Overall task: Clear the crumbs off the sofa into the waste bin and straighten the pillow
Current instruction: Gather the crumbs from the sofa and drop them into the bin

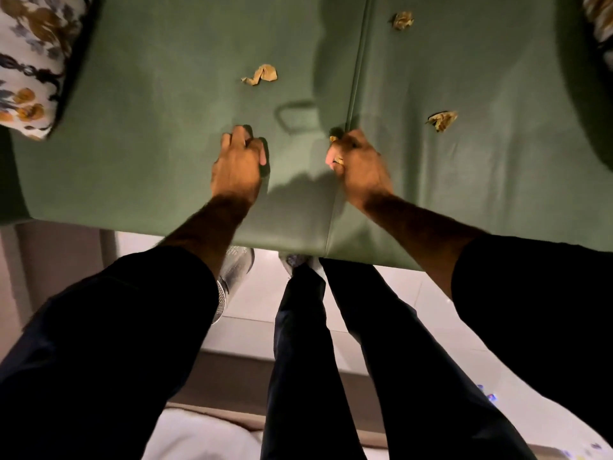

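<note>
The green sofa seat (pixel 166 127) fills the upper half of the head view. Three crumpled tan paper scraps lie on it: one in the middle (pixel 262 75), one at the far right (pixel 403 20), one to the right (pixel 442 119). My right hand (pixel 358 164) is closed by the seam between the cushions, with a small tan scrap showing in its fingers. My left hand (pixel 238 161) rests on the seat with its fingers curled; nothing shows in it. A floral pillow (pixel 33 61) lies at the seat's left end. A shiny metal waste bin (pixel 234 273) stands on the floor, partly behind my left sleeve.
A second patterned pillow (pixel 600 21) shows at the top right corner. My dark-trousered legs (pixel 315 360) stand on pale floor tiles (pixel 258 330) against the sofa's front edge. A white object (pixel 199 436) lies at the bottom.
</note>
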A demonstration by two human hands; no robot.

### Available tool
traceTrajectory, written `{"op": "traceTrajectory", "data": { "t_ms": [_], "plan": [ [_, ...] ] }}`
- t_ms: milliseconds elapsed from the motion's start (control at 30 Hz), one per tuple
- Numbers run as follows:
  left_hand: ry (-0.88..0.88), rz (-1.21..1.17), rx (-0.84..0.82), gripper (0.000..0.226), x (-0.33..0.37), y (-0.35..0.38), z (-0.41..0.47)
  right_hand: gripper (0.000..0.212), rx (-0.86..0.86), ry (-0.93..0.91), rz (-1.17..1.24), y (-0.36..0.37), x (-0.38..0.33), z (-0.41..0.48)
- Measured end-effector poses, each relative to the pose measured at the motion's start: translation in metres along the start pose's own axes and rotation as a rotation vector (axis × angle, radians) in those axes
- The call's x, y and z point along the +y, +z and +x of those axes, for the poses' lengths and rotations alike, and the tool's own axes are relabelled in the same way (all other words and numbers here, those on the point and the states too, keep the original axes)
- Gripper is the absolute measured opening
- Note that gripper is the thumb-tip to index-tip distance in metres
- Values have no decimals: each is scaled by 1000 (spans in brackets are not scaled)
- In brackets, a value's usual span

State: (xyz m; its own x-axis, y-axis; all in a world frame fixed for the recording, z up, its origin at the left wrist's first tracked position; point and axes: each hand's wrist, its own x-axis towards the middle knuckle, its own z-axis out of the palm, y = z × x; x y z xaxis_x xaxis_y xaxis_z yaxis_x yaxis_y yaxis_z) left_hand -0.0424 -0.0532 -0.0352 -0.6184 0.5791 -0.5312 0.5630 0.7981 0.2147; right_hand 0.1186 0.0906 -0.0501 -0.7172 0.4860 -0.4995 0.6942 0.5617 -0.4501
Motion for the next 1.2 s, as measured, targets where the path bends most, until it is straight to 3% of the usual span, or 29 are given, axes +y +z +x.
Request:
{"op": "traceTrajectory", "data": {
  "t_ms": [200, 333, 533, 700, 767, 933, 1067, 1200],
  "plan": [
    [87, -140, 90, 3, -14, 37, -66, 15, -58, -14, 45, 29, -27, -40],
    [189, -74, 135, 12, -54, 73, -130, 23, -190, -183, -31, 70, -67, -78],
    [64, -6, 99, 9, -171, 122, -225, 20, -313, -332, -80, 156, -144, -135],
    [-228, -223, 176, 15, -255, 159, -258, 17, -335, -367, -48, 253, -202, -166],
    [-179, -166, 146, 19, -277, 170, -259, 23, -361, -318, -23, 288, -215, -167],
    [-252, -202, 179, 33, -306, 195, -257, 50, -423, -301, -38, 335, -232, -165],
    [-318, -309, 193, 44, -304, 200, -274, 55, -447, -238, -88, 340, -234, -168],
    [-343, -408, 228, 40, -290, 191, -283, 52, -468, -291, -33, 322, -226, -176]
  ]
}}
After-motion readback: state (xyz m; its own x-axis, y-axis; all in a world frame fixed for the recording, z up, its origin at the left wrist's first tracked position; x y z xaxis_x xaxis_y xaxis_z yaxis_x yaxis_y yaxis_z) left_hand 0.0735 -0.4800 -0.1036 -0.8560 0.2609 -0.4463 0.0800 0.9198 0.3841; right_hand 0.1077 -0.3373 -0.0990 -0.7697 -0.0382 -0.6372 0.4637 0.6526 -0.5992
